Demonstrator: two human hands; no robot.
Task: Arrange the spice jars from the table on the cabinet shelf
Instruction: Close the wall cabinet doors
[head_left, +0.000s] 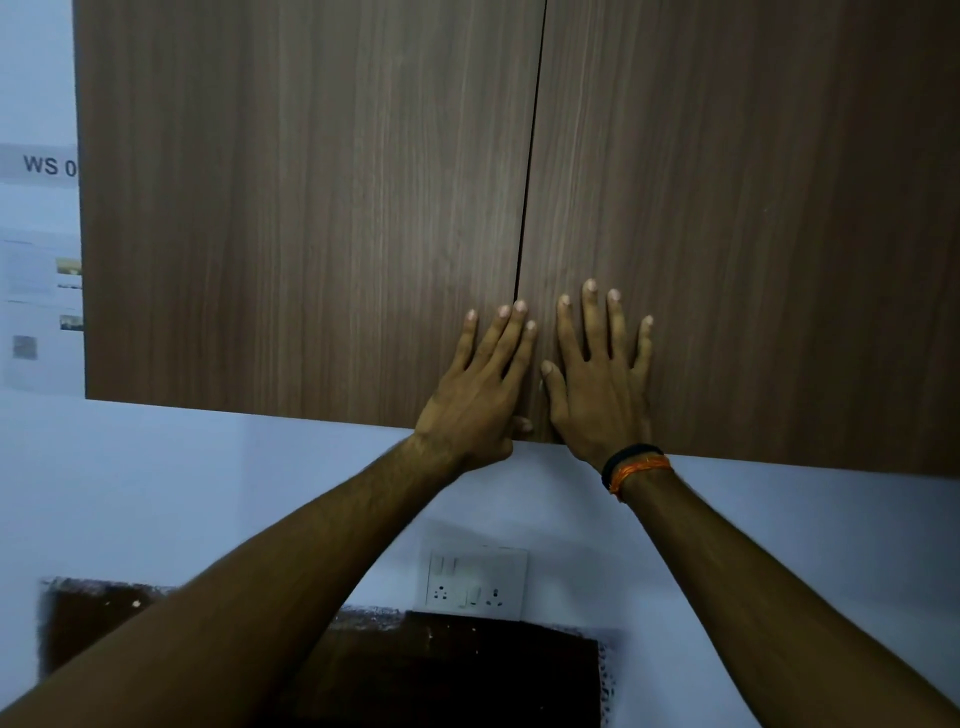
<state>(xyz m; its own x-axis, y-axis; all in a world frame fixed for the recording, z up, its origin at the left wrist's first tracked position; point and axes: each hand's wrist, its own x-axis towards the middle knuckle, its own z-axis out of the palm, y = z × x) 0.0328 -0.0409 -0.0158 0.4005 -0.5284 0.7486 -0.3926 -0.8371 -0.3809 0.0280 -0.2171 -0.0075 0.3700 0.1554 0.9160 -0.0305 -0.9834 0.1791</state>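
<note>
Forearms: two bare arms rise from the bottom corners and converge toward the middle.
Wristbands (636, 464): a black band and an orange braided thread sit side by side on the right wrist.
Left hand (475, 395): lies flat on the left door (301, 208) at its lower inner corner, fingers straight and close together, tips reaching the seam; the thumb hooks under the door's bottom edge.
Right hand (597, 384): lies flat on the right door (753, 208) just beside the seam, fingers straight and fanned apart, thumb angled toward the left hand; it holds nothing.
Cabinet: a wall-hung unit with two flat, handleless doors in dark brown wood-grain laminate with vertical streaks; both doors sit flush, a thin dark seam between them.
Spice jars and shelf: neither shows in this view; only the door fronts are visible.
Socket plate (475, 581): white, rectangular, on the pale wall below the cabinet.
Dark patch (441, 670): rough-edged brown area under the socket plate.
Papers (39, 270): blurred printed sheets on the wall at far left.
</note>
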